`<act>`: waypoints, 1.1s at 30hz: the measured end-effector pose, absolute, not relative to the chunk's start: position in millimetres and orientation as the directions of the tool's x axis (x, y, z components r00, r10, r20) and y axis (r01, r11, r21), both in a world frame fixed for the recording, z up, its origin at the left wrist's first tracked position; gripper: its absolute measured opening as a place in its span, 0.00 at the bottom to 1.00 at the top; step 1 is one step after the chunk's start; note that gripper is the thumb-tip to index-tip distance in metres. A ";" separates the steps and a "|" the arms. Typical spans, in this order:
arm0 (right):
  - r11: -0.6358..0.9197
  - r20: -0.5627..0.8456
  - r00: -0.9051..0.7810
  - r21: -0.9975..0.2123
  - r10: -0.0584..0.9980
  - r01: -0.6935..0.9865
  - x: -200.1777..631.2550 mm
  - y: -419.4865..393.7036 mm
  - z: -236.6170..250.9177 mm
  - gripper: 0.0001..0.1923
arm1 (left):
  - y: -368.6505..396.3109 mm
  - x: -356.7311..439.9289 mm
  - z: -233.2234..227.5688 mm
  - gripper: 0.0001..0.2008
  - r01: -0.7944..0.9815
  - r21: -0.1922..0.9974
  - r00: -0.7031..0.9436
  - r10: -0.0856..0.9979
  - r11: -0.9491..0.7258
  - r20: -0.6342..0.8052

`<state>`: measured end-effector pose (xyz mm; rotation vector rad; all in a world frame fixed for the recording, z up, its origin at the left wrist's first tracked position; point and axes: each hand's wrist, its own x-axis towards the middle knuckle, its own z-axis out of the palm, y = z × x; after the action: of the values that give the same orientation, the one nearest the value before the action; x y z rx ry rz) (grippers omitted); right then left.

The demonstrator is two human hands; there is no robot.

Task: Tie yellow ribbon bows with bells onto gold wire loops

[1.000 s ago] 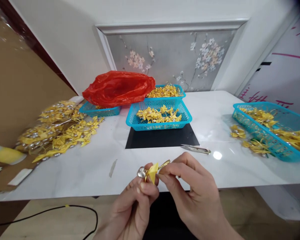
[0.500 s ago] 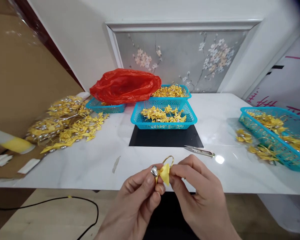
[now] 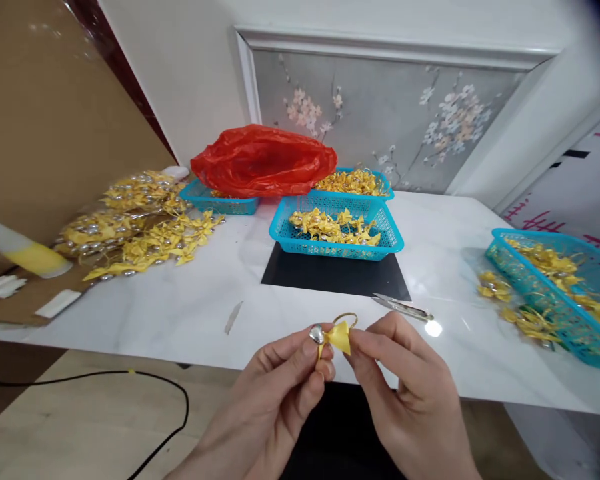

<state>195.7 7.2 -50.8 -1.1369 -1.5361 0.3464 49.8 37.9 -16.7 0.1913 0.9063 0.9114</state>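
Both hands hold one small yellow ribbon bow (image 3: 338, 337) in the air over the near edge of the table (image 3: 180, 320). Left hand (image 3: 280, 400) grip pinched shut on the bow's silver bead end (image 3: 316, 333); right hand (image 3: 405, 393) grip pinched on the opposite wing, gold loop (image 3: 346, 318) sticking up behind. Risk: the piece is tiny and held only by fingertips, so a loose pinch could drop it off the edge to the floor. Pulling unevenly could deform the bow or loosen the bead. Snips (image 3: 403, 307) lie just beyond the right hand; blue basket (image 3: 336, 250) well behind.

Bare hands (image 3: 340, 407); no sleeves visible
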 end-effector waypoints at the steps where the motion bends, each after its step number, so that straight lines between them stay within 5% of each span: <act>1: 0.496 0.599 0.093 -0.732 0.795 0.467 196.5 7.5 -51.4 0.11 | 38.0 49.7 -16.7 0.16 -0.599 0.499 0.283 0.748 0.627 -0.601; 10: 0.507 0.595 0.030 -0.709 0.803 0.490 201.0 5.0 -54.4 0.14 | 36.6 46.2 -18.2 0.08 -0.565 0.551 0.258 0.767 0.613 -0.588; 18: 0.479 0.562 0.038 -0.736 0.826 0.479 202.6 4.6 -50.3 0.14 | 34.9 43.9 -21.7 0.07 -0.469 0.676 0.416 0.817 0.568 -0.398; 33: 0.371 0.422 0.178 -0.891 0.889 0.260 191.7 6.4 -46.6 0.07 | 33.5 46.1 -18.3 0.08 -0.488 0.602 0.456 0.773 0.632 -0.441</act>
<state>191.7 6.4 -46.6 -1.1479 -1.3573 0.6229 46.1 33.5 -18.3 0.4232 0.7582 0.8058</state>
